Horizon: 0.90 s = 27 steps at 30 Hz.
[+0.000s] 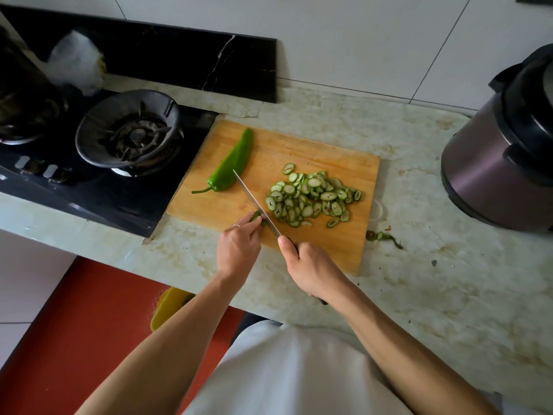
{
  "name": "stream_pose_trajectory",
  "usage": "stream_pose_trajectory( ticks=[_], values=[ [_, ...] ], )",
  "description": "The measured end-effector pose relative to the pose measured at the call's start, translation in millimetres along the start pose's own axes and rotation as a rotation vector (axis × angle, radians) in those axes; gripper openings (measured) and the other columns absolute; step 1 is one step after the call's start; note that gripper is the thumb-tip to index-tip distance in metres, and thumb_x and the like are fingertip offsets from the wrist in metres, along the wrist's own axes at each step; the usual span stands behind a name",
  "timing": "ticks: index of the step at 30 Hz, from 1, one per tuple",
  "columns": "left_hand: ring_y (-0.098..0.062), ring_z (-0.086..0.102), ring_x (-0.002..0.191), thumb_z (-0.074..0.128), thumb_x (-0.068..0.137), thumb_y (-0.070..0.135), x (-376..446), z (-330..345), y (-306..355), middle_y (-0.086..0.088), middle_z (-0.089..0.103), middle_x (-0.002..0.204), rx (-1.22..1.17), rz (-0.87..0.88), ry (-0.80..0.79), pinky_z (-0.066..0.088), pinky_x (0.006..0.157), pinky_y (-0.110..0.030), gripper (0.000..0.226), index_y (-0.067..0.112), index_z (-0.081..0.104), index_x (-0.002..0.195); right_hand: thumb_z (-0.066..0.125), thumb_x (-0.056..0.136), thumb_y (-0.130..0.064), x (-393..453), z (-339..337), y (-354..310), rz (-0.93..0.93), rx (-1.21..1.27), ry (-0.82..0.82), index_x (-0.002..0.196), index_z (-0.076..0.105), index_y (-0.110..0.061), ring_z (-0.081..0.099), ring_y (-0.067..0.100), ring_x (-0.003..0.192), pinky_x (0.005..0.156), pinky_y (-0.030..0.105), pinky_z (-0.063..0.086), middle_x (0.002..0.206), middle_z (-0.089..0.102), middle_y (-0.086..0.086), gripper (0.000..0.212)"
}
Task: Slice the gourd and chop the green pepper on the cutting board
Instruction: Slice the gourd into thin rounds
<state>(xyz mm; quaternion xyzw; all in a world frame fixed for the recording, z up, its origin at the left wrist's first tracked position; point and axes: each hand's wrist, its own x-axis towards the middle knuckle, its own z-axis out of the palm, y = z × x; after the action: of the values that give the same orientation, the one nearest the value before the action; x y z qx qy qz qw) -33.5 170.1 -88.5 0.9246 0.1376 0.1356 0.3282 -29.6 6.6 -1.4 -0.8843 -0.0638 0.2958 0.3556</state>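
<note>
countertop cutting board (pixel 323 151), sliced gourd (pixel 311 197)

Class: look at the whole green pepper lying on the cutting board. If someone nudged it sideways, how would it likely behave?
The green pepper is long, tapered and slightly curved, so it would probably swing round rather than roll straight. Its glossy skin suggests it may slide on the cutting board. It looks hollow-bodied, so likely light.

We see our left hand (pixel 238 246) covering most of the gourd end (pixel 257 217); the knife (pixel 256 203) handle is buried in our right hand (pixel 311 269); the frame's edge crops the cooker (pixel 502 163).
</note>
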Motion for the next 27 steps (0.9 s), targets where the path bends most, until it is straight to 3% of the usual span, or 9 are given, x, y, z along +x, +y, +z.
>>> stream_pose_trajectory(
  ticks=[6, 10, 13, 18, 20, 22, 27],
  values=[
    [-0.023, 0.073, 0.096, 0.068, 0.085, 0.0, 0.9, -0.1, -1.1, -0.007, 0.069, 0.124, -0.017, 0.025, 0.009, 0.059, 0.084, -0.032, 0.028, 0.011, 0.078, 0.108, 0.024, 0.104, -0.055, 11.6, 1.1, -11.9, -0.022, -0.004, -0.005, 0.067, 0.051, -0.01, 0.059, 0.03, 0.069, 0.067, 0.043, 0.052, 0.072, 0.06, 0.012, 0.065],
    [-0.022, 0.073, 0.096, 0.068, 0.085, -0.001, 1.7, -0.3, -3.7, -0.007, 0.069, 0.124, -0.018, 0.041, 0.005, 0.057, 0.085, -0.027, 0.028, 0.011, 0.078, 0.108, 0.024, 0.103, -0.056, 6.4, -1.0, -4.6, 0.003, -0.009, -0.019, 0.068, 0.051, -0.01, 0.057, 0.026, 0.065, 0.064, 0.039, 0.051, 0.073, 0.061, 0.011, 0.064],
    [-0.022, 0.074, 0.093, 0.067, 0.084, -0.003, 0.9, 1.2, -4.1, -0.009, 0.069, 0.124, -0.016, 0.037, 0.014, 0.058, 0.082, -0.027, 0.029, 0.01, 0.078, 0.108, 0.025, 0.103, -0.055, -0.7, -1.4, 1.7, 0.002, -0.025, -0.017, 0.063, 0.049, -0.009, 0.053, 0.021, 0.056, 0.058, 0.036, 0.045, 0.063, 0.056, 0.008, 0.065],
    [-0.022, 0.073, 0.095, 0.066, 0.084, -0.003, -0.7, 3.1, 0.2, -0.01, 0.069, 0.123, -0.024, -0.005, 0.02, 0.053, 0.086, -0.021, 0.03, 0.009, 0.078, 0.108, 0.024, 0.104, -0.054, 14.3, 3.8, -6.8, -0.018, -0.023, -0.002, 0.066, 0.05, -0.011, 0.061, 0.032, 0.075, 0.069, 0.043, 0.051, 0.076, 0.06, 0.014, 0.063],
    [-0.021, 0.073, 0.098, 0.065, 0.085, -0.001, 1.6, 2.5, -1.6, -0.008, 0.069, 0.124, -0.036, -0.015, 0.011, 0.051, 0.088, -0.019, 0.03, 0.011, 0.078, 0.109, 0.024, 0.104, -0.054, 21.0, 7.6, -9.2, -0.028, -0.022, 0.0, 0.065, 0.048, -0.013, 0.062, 0.035, 0.079, 0.067, 0.04, 0.048, 0.075, 0.058, 0.013, 0.062],
    [-0.02, 0.073, 0.098, 0.063, 0.086, 0.001, 3.7, 2.8, -5.2, -0.006, 0.069, 0.124, -0.04, -0.017, 0.0, 0.055, 0.09, -0.025, 0.03, 0.012, 0.078, 0.11, 0.025, 0.104, -0.054, 22.0, 10.0, -5.6, -0.024, -0.034, -0.004, 0.064, 0.047, -0.014, 0.058, 0.032, 0.075, 0.065, 0.035, 0.041, 0.071, 0.055, 0.008, 0.061],
    [-0.016, 0.074, 0.09, 0.059, 0.086, 0.004, 3.4, 4.9, -9.8, 0.001, 0.069, 0.126, -0.037, 0.009, 0.003, 0.06, 0.079, -0.033, 0.031, 0.013, 0.078, 0.109, 0.026, 0.103, -0.056, 13.1, 12.9, 11.9, 0.0, -0.064, -0.003, 0.065, 0.045, -0.016, 0.052, 0.025, 0.068, 0.062, 0.028, 0.032, 0.071, 0.058, 0.007, 0.059]
  ],
)
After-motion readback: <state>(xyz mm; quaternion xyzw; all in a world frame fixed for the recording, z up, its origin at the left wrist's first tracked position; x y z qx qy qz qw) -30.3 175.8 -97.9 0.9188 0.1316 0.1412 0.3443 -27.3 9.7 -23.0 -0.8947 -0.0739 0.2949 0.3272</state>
